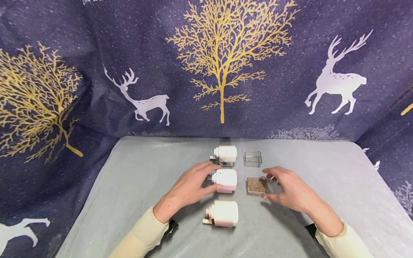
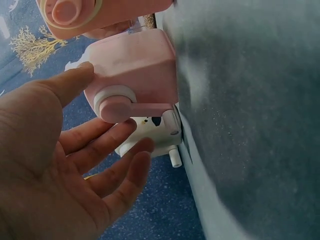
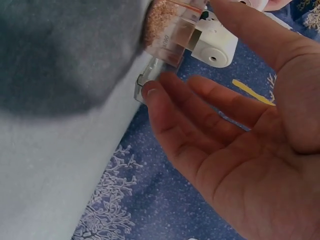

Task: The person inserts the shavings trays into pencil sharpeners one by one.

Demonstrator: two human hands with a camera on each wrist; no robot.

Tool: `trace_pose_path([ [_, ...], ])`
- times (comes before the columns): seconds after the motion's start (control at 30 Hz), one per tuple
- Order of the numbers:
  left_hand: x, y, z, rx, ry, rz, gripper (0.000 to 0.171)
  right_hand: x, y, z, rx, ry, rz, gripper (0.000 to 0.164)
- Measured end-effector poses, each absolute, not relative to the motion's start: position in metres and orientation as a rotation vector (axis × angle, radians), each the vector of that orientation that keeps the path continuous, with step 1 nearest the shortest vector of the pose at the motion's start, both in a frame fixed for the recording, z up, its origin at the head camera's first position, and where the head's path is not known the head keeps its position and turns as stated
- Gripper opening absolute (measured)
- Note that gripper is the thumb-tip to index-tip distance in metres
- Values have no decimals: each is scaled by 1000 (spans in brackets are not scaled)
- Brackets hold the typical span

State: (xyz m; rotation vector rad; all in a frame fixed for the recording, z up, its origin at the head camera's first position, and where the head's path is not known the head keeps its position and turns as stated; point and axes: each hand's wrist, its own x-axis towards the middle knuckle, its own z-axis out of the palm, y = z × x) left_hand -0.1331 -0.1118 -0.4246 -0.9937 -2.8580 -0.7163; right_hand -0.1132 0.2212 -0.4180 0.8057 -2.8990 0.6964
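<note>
One pink-and-white sharpener [image 1: 226, 181], middle of a row of 3, stands on the gray table [image 1: 151, 154] right by your L hand [image 1: 190, 184]. That hand is loosely spread round it: thumb at its near side, fingers toward its far side & close to the crank [image 2: 116, 108]. Can't tell for sure if thumb or fingers actually touch it. L wrist view shows the crank's arm running toward the table top.

Your R hand [image 1: 292, 188] is spread too, thumb & fingers apart, round the R side of a clear box [image 1: 256, 194] w/ brown shavings [image 1: 256, 185] in it. Thumb tip's by the box's near R corner, fingertips by the far R corner; contact unclear. Box sits R of the middle sharpener, gap btwn them. R wrist view has some lettering [image 3: 165, 42] on the box wall, too small to read.

Farther off, past the middle one, is a white sharpener [image 1: 227, 154]; a 2nd box [image 1: 253, 163], also clear, sits to its R, beyond the shavings. Nearest you is a cream-and-pink sharpener [image 1: 226, 214], apart from both hands, crank side facing L.

You've got cream sleeves [image 1: 142, 229] on. Behind the table hangs a navy cloth [image 1: 277, 77] printed w/ yellow trees [image 1: 222, 71] & white deer [image 1: 340, 84].
</note>
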Motion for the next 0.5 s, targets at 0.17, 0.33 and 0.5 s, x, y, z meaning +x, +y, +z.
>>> trace_pose_path([
  [0.17,-132,-112,-425,-985,-2853,-721,60,-114,220,-422,819,-2898,692,71],
  [0.33,-132,-112,-425,-991,-2842,-737,60,-114,218,-424,831,-2904,692,69],
  [0.5,-132,-113,-426,-986,-2847,-727,60,-115,217,-426,827,-2928,701,63],
])
